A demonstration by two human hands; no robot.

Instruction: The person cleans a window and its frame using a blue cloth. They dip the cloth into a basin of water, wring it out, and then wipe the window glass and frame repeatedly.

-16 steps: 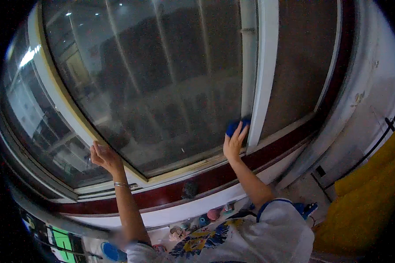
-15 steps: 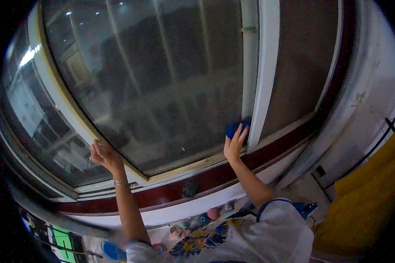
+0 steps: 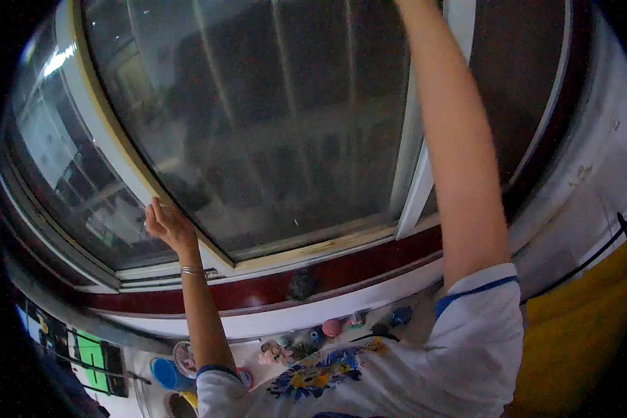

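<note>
My left hand (image 3: 171, 226) is closed on the cream-edged upright frame (image 3: 115, 139) of a sliding window sash, near its lower corner. A thin bracelet (image 3: 192, 270) circles that wrist. My right forearm (image 3: 460, 139) stretches up across the sash's right side, and the hand lies beyond the top edge, so neither its fingers nor anything in them shows. Between the two arms is the large, smeared glass pane (image 3: 272, 153). Below it, a dark grey crumpled lump (image 3: 301, 284) rests at the dark red sill (image 3: 258, 296).
A yellow cloth (image 3: 585, 334) hangs at the right beside the pale wall. Under the sill are a pink round object (image 3: 331, 326), a blue bucket (image 3: 168, 373) and several small things. A second glass pane (image 3: 49, 160) is at the left.
My right hand has gone from the pane's lower right corner up past the top edge, and the blue thing under it is out of sight. My left hand keeps its place on the frame.
</note>
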